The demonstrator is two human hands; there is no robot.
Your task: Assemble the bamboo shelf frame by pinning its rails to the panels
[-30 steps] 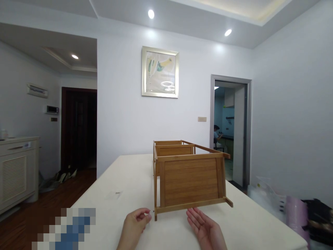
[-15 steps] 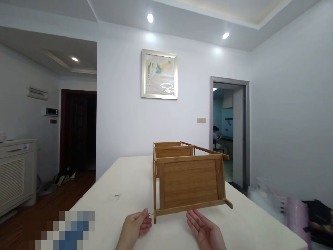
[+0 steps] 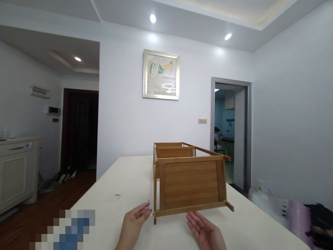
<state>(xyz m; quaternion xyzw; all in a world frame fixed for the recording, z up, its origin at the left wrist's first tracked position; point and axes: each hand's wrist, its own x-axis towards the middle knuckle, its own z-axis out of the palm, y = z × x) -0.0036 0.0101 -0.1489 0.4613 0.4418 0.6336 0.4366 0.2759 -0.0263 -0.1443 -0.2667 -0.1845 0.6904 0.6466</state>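
Observation:
A bamboo rack (image 3: 191, 184) lies on its side on the white table (image 3: 125, 187), its slatted panel facing me. My left hand (image 3: 134, 222) pinches a small metal tool, likely an Allen key (image 3: 149, 205), at the rack's lower left corner by the leg. My right hand (image 3: 205, 231) lies palm up with fingers spread, just under the rack's lower front rail, holding nothing.
A small packet and screw (image 3: 116, 195) lie on the table to the left. Plastic bags and a pink container (image 3: 296, 211) sit beyond the right edge. A white cabinet (image 3: 15, 170) stands at left. A person sits in the far room through the doorway (image 3: 230, 132).
My left hand has turned the small metal tool from pointing down to pointing up at the rack's corner. My right hand has barely moved.

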